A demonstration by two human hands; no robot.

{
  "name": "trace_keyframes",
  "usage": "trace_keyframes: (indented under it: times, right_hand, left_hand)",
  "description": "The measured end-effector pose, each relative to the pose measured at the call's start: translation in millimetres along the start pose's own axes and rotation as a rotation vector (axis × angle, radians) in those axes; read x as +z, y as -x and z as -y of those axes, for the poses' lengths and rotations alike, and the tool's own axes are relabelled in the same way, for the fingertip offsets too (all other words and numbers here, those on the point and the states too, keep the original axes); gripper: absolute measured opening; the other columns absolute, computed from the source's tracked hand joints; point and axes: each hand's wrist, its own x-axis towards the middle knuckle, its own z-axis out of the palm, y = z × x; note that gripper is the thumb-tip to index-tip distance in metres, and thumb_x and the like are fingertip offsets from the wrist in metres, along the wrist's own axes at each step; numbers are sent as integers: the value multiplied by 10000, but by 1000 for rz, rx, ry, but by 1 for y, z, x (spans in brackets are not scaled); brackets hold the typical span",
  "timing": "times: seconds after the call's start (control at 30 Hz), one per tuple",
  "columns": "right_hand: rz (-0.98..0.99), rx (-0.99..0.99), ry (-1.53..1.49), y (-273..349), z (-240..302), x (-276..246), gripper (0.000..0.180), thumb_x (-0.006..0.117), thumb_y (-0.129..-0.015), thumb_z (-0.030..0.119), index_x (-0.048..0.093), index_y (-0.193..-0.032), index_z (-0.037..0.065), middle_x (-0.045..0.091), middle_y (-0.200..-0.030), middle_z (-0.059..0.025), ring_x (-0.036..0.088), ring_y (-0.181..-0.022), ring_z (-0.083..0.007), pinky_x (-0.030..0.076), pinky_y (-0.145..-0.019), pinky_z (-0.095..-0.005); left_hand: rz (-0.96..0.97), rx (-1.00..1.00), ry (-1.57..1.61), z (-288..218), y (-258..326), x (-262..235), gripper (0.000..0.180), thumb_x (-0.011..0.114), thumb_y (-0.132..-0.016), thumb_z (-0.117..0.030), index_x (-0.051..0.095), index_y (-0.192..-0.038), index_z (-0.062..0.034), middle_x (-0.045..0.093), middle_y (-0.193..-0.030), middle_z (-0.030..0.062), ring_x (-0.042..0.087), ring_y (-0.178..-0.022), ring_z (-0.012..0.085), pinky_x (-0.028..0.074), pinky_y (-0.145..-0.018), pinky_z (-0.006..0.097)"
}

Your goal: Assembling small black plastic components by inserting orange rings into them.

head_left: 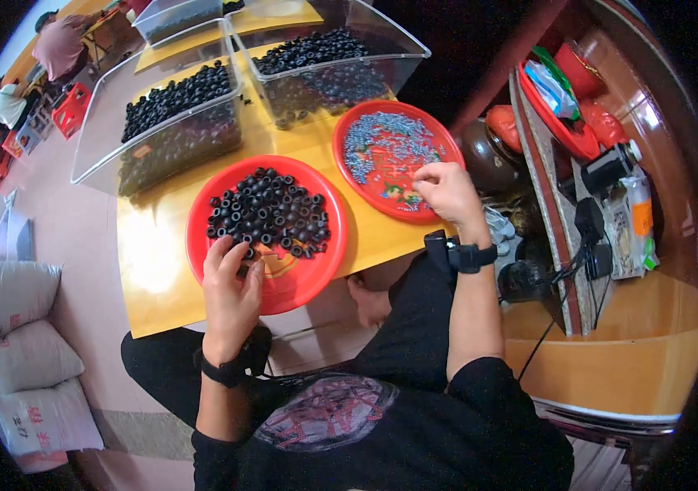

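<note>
My left hand [232, 290] is over the near edge of a red round tray [304, 290] that holds a heap of small black ring-shaped parts [271, 209]. Its thumb and fingers curl around a black ring-shaped part at the heap's near side. Above a second red tray [454, 147], farther right, my right hand [450, 194] has its thumb and forefinger pressed together. Whatever they may hold is too small to make out. Many small silvery metal pieces [382, 139] are scattered over that tray's printed bottom.
Two clear plastic bins [91, 151] [410, 53] of black parts stand on the yellow tabletop [148, 303] behind the trays. White sacks [18, 360] are stacked at left. At right, a wooden shelf [611, 360] carries cables and bottles. Other people [63, 45] sit far left.
</note>
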Motion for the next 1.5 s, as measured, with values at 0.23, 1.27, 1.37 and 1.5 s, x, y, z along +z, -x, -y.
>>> trace_keyframes:
  times: [0.23,1.27,1.37,1.5]
  right_hand:
    - [238,28,439,-9,5,11,117,620,-652,114,633,-726,25,597,-725,-205,601,-718,-342,476,-652,-395]
    - [606,-191,-715,31,120,77,47,500,-839,70,510,-822,27,527,-682,1,475,-585,-38,401,-537,-174]
    - [479,-193,-738,27,111,98,77,503,-814,52,524,-780,-14,544,-669,-27,503,-615,-76,419,-535,-238]
    - [469,-89,-885,33,108,100,41,510,-809,25,526,-790,-8,547,-677,-16,500,-600,-55,414,-520,-204]
  left_hand:
    - [-45,-144,367,-3,4,-10,206,567,-780,11,546,-981,55,526,-986,122,548,-835,162,462,-694,248]
    - [17,154,-249,-4,-12,11,150,632,-607,-10,626,-750,-54,485,-724,116,486,-702,279,404,-605,364]
    - [-58,99,25,-9,-9,5,159,598,-684,16,618,-833,-36,520,-741,88,513,-697,219,424,-617,307]
    - [163,-455,878,-10,-2,-6,190,535,-840,-64,542,-1010,21,574,-940,98,544,-772,112,459,-674,221]
